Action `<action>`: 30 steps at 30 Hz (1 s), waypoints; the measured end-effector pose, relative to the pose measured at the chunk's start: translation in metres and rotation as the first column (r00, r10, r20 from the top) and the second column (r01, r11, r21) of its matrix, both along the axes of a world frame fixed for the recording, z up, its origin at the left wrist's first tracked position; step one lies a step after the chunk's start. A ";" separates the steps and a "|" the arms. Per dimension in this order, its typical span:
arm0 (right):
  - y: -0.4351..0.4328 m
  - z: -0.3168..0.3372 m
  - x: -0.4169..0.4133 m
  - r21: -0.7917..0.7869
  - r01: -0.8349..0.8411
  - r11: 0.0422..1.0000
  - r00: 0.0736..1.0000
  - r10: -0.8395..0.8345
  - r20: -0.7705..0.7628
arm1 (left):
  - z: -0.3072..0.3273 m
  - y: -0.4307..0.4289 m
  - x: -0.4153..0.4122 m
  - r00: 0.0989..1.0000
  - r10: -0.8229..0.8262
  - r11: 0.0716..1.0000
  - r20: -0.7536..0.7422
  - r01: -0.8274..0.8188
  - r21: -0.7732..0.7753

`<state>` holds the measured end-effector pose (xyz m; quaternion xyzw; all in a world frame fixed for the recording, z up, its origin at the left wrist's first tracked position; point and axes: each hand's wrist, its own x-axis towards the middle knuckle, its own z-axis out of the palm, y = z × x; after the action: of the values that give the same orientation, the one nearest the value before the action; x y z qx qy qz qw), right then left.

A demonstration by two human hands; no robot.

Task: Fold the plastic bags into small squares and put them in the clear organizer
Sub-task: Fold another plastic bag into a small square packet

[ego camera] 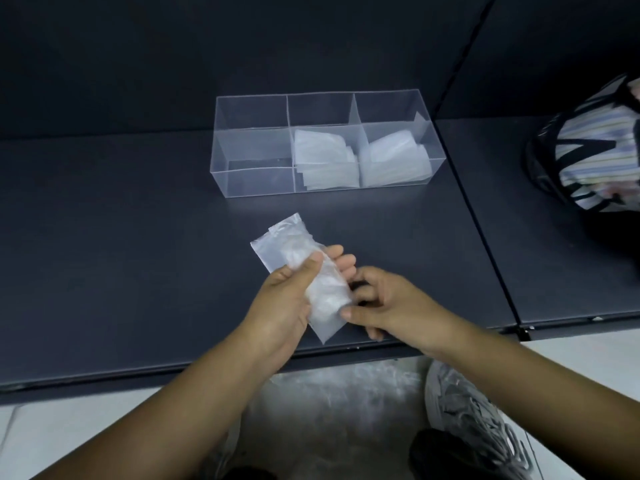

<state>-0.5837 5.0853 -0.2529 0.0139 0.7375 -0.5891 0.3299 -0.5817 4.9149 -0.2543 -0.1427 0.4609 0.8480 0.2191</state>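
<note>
Prob. shop: dark metal shelving [138, 237]

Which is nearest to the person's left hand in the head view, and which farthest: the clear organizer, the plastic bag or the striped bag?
1. plastic bag, held in the left hand itself, close in front of the person.
2. clear organizer, straight ahead on the dark shelf.
3. striped bag, far off at the right edge.

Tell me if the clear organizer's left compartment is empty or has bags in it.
Empty: the left compartment shows only the dark surface through its clear walls, while folded bags lie in the middle and right ones.
</note>
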 end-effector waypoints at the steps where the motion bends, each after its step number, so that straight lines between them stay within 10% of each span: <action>1: -0.002 -0.004 0.002 0.054 0.043 0.998 0.999 -0.042 -0.014 | -0.004 -0.001 -0.002 1.000 0.008 1.000 0.026 -0.007 -0.017; 10: -0.009 -0.009 0.013 0.228 0.153 0.962 0.987 -0.139 -0.076 | -0.016 -0.022 -0.045 0.985 0.093 0.917 0.143 -0.028 -0.398; 15: -0.009 -0.008 0.007 0.202 0.181 0.962 0.982 -0.187 0.010 | -0.015 -0.044 -0.069 0.943 0.264 0.713 -0.203 -0.332 -0.618; 18: -0.009 -0.008 0.006 0.185 0.209 0.960 0.974 -0.221 0.051 | -0.012 -0.050 -0.038 0.777 -0.112 0.407 -0.620 -0.533 -0.741; 23: -0.010 -0.003 0.004 0.192 0.226 0.955 0.966 -0.245 0.080 | -0.037 -0.033 0.038 0.444 -0.800 0.286 -0.403 -0.308 -0.907; 26: -0.012 0.004 0.003 0.174 0.246 0.954 0.942 -0.278 0.191 | -0.043 -0.032 0.045 0.421 -0.842 0.190 -0.338 -0.355 -0.915; 30: -0.009 0.021 0.005 0.015 0.372 0.928 0.866 -0.353 0.353 | -0.039 -0.029 0.041 0.459 -0.756 0.284 -0.467 -0.412 -0.866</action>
<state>-0.5787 5.0765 -0.2320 0.2478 0.6352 -0.6481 0.3392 -0.5409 4.8856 -0.2932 0.2717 0.9114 0.3029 -0.0607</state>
